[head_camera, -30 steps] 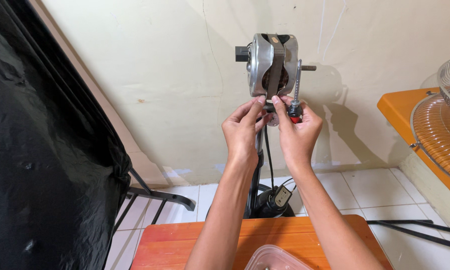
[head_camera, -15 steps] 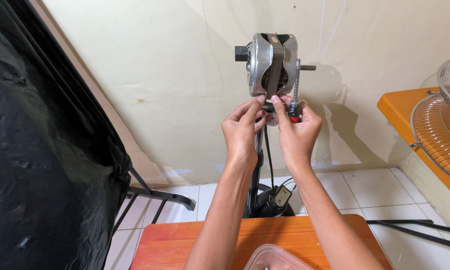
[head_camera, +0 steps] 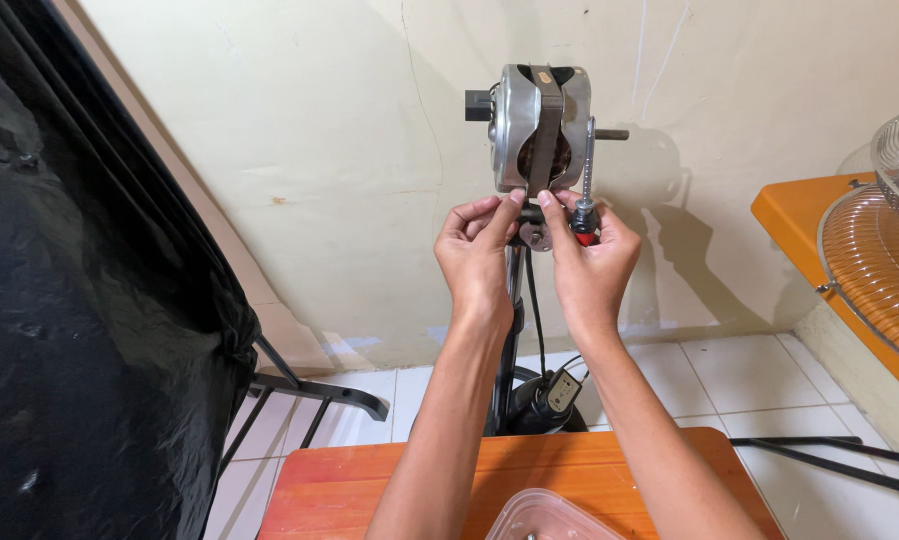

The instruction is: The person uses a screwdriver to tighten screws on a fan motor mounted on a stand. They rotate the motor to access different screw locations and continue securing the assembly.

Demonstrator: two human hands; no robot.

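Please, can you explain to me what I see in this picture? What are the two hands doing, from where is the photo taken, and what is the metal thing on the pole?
The picture comes from a camera worn on a person's head, looking forward and down at that person's own bare hands.

The metal thing is a bare fan motor mounted on top of a dark stand pole; its covers are off. A thin shaft sticks out on its right side.

The left hand pinches a small part just under the motor. The right hand holds a screwdriver with a red and black handle, its blade pointing up beside the motor.

Below is an orange table with a clear plastic container on it. At the right, a wire fan guard lies on an orange shelf. A black sheet hangs at the left.
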